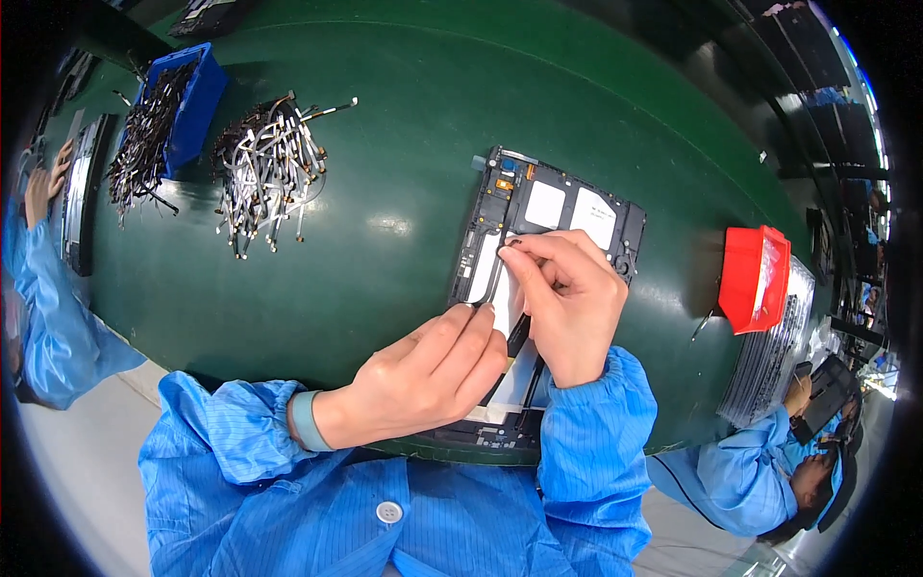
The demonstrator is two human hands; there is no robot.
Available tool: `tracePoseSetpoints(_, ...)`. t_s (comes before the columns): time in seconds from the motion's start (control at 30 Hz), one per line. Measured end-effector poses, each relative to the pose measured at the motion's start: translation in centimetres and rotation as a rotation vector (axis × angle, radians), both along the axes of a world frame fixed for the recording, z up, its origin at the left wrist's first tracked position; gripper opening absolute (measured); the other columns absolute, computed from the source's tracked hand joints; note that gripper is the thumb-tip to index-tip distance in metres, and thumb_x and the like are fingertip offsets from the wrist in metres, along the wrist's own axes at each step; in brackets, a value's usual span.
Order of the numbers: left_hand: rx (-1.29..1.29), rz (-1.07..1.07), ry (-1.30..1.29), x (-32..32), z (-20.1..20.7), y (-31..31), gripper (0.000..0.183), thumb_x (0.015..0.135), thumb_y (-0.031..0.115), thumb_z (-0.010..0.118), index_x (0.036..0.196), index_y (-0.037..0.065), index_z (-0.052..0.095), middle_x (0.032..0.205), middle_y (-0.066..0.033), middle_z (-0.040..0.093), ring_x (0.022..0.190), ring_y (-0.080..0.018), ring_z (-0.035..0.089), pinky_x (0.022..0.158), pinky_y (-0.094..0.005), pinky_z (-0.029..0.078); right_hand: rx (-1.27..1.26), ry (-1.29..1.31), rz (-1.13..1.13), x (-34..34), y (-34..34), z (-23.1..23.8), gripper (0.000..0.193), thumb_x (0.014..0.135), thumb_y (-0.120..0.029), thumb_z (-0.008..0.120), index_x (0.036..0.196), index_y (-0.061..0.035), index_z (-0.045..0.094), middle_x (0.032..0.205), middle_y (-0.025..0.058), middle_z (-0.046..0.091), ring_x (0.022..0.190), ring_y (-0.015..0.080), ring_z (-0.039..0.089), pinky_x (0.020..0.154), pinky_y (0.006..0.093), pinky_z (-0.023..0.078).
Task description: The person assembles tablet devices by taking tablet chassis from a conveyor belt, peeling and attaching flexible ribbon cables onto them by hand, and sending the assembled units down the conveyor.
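In front of me lies an opened tablet (pixel 630 231), its dark frame showing white-labelled battery areas, small circuit parts and orange flex pieces. A thin black cable (pixel 495 279) runs along its inner left part. My right hand (pixel 574 303) is closed over the tablet, thumb and forefinger pinching the cable's upper part. Lower down, my left hand (pixel 418 375) has its fingertips pressed together at the cable's lower stretch. The fingers hide the cable's ends, and both hands cover part of the tablet's middle.
A pile of silver-and-black cables (pixel 269 173) lies to the left on the green table (pixel 385 279). Beyond it, a blue bin (pixel 199 111) overflows with dark cables. At right stand a red bin (pixel 745 279) and stacked clear trays (pixel 764 370). Co-workers in blue sit on both sides.
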State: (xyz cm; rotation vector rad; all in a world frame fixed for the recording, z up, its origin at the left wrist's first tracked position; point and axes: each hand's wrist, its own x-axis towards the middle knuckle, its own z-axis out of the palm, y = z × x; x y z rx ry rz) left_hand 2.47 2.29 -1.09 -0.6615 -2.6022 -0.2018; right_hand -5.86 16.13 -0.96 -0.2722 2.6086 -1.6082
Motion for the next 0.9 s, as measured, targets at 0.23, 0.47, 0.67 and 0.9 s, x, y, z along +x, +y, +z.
tracePoseSetpoints(0.23, -0.015, -0.002, -0.006, 0.0, 0.1, 0.0, 0.015, 0.076, 0.015, 0.060, 0.088, 0.006, 0.060, 0.095, -0.0072, 0.063, 0.089, -0.0180, 0.063, 0.075, -0.0228, 0.052, 0.075, 0.076, 0.033, 0.1, -0.3, 0.6, 0.012, 0.078, -0.003, 0.074, 0.088, -0.0011, 0.068, 0.076, 0.0076, 0.061, 0.052, 0.0103, 0.054, 0.048, 0.0246, 0.043)
tracePoseSetpoints(0.47, -0.043, 0.013, -0.014, 0.3, -0.2, 0.3, 0.018, 0.078, 0.017, 0.056, 0.091, 0.005, 0.061, 0.101, -0.0086, 0.062, 0.093, -0.0180, 0.061, 0.078, -0.0238, 0.052, 0.387, 0.419, 0.273, 3.6, 0.8, 0.8, 0.037, 0.069, 0.003, 0.064, 0.105, -0.0002, 0.066, 0.100, 0.0106, 0.060, 0.088, 0.0284, 0.059, 0.077, 0.0371, 0.053)
tracePoseSetpoints(0.67, -0.035, -0.009, -0.052, 0.5, 0.2, 0.1, 0.020, 0.078, 0.018, 0.057, 0.091, 0.003, 0.061, 0.101, -0.0094, 0.062, 0.093, -0.0207, 0.061, 0.080, -0.0247, 0.052, 0.701, 0.538, 0.185, 2.0, -0.1, 1.4, 0.031, 0.072, -0.007, 0.064, 0.102, -0.0049, 0.070, 0.105, 0.0070, 0.057, 0.100, 0.0271, 0.053, 0.080, 0.0377, 0.045)
tracePoseSetpoints(0.9, 0.291, 0.001, -0.323, 2.1, 2.5, -2.0, 0.033, 0.071, 0.016, 0.069, 0.099, 0.000, 0.059, 0.120, -0.0186, 0.057, 0.115, -0.0320, 0.055, 0.091, -0.0364, 0.049, 0.497, 0.396, 0.054, 2.9, 4.0, 2.7, 0.038, 0.089, -0.004, 0.056, 0.127, -0.0033, 0.056, 0.131, 0.0196, 0.051, 0.122, 0.0358, 0.047, 0.102, 0.0418, 0.038)
